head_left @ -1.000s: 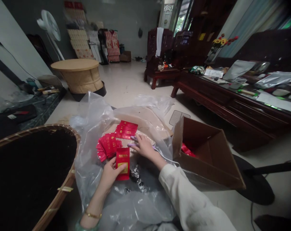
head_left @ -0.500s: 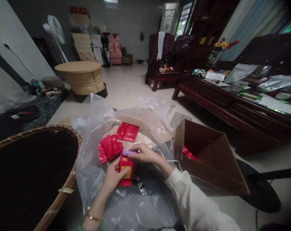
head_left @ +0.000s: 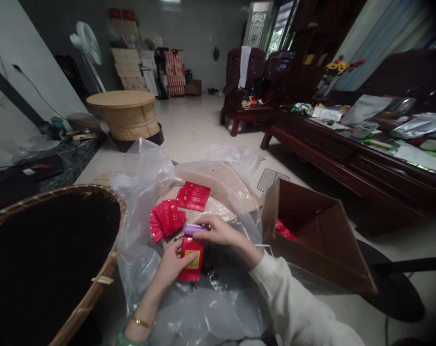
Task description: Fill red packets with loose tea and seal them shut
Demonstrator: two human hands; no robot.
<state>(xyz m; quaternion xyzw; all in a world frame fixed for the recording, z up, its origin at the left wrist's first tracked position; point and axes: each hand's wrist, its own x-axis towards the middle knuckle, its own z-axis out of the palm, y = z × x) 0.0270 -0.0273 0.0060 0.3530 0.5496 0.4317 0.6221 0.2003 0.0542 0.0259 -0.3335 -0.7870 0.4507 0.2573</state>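
Observation:
My left hand [head_left: 175, 262] holds a red packet [head_left: 191, 274] with a yellow label, its thumb across the front and its fingers behind. In my right hand [head_left: 218, 229] is a small purple handheld bag sealer [head_left: 192, 229], lying across the packet's top edge. Whether its jaws are pressed together on the packet I cannot tell. Just beyond my left hand a fanned pile of flat red packets [head_left: 166, 217] lies on a round surface covered with clear plastic. A second spread of red packets [head_left: 194, 196] lies behind that pile.
A large woven tray [head_left: 112, 240] of dark loose material stands at left. To the right is an open cardboard box [head_left: 319, 259] with red packets inside. Clear plastic sheeting [head_left: 139, 192] surrounds the work surface. A round wooden-topped stool [head_left: 122, 98] and a dark wooden table [head_left: 333, 144] stand farther off.
The purple sealer has shifted and tilted at the packet's top, now covering more of it, with a pale line along its upper side. The whole view has moved slightly.

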